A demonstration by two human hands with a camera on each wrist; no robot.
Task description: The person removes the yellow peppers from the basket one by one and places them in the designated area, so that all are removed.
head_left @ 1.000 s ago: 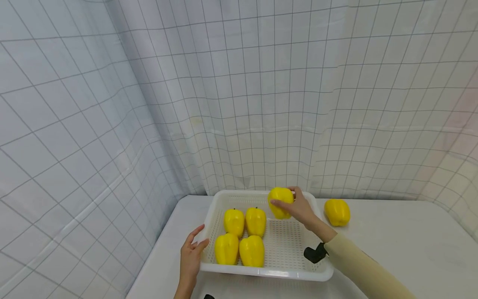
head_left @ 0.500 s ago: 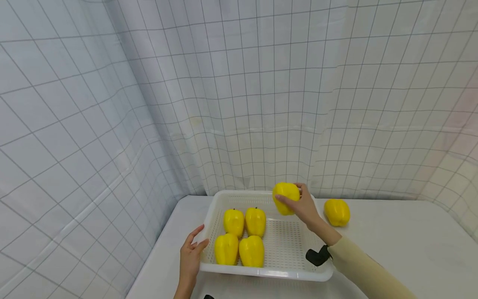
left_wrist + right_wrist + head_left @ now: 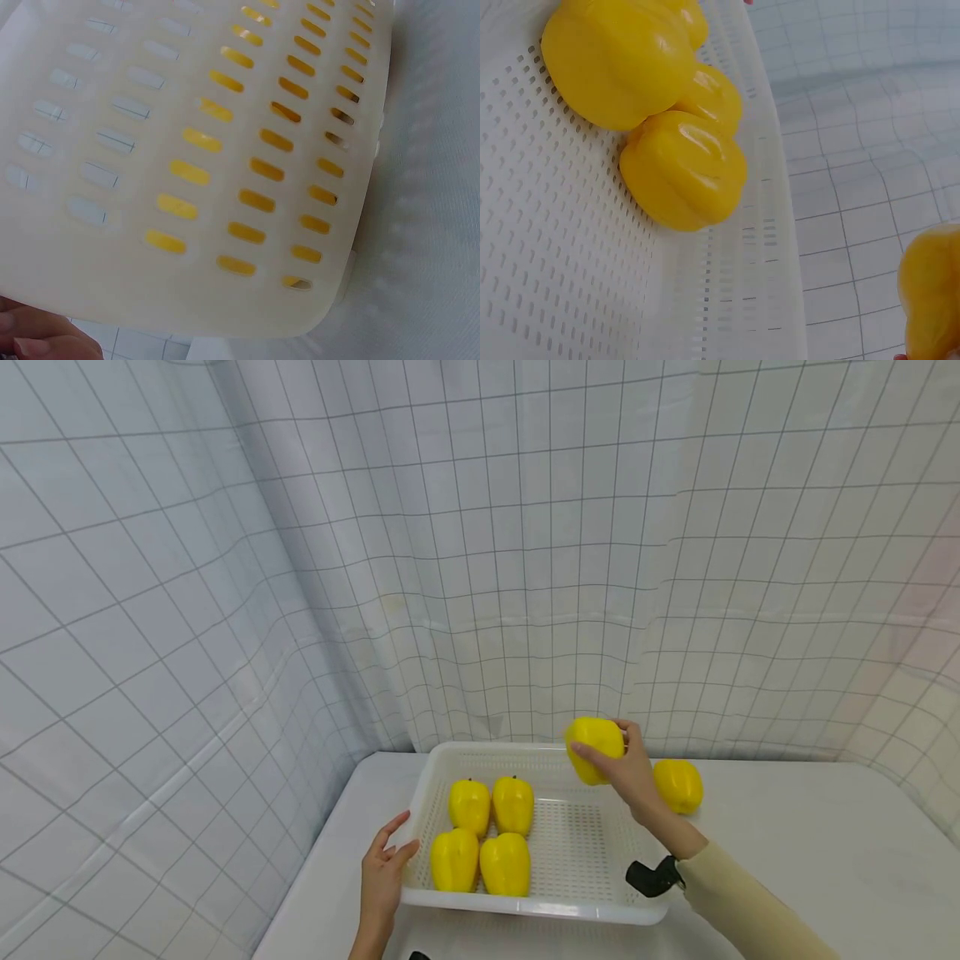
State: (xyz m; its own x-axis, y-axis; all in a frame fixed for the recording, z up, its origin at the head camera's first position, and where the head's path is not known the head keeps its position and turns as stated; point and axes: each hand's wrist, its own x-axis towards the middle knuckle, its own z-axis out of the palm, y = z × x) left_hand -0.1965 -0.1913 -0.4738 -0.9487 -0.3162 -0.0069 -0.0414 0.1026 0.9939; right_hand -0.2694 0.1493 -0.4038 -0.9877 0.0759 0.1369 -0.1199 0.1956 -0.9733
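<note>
In the head view my right hand (image 3: 633,772) grips a yellow bell pepper (image 3: 591,747) above the back right part of a white perforated plastic basket (image 3: 536,907). Part of this held pepper (image 3: 930,292) shows at the right edge of the right wrist view. Several more yellow peppers (image 3: 506,864) sit in two rows in the basket's left half. At the left rim, my left hand (image 3: 383,877) rests with thumb and forefinger spread. The left wrist view shows the slotted basket wall (image 3: 90,262) and a few fingers (image 3: 45,337) by its rim.
Another yellow pepper (image 3: 678,787) lies on the white table (image 3: 795,827), right of the basket and partly behind my right wrist. White grid-patterned curtains (image 3: 555,568) hang behind and at the sides. A black wrist camera (image 3: 651,877) hangs over the basket's front right.
My right hand has carried its pepper up and to the right, toward the basket's back right corner. The left hand, the basket and the other peppers stay where they were.
</note>
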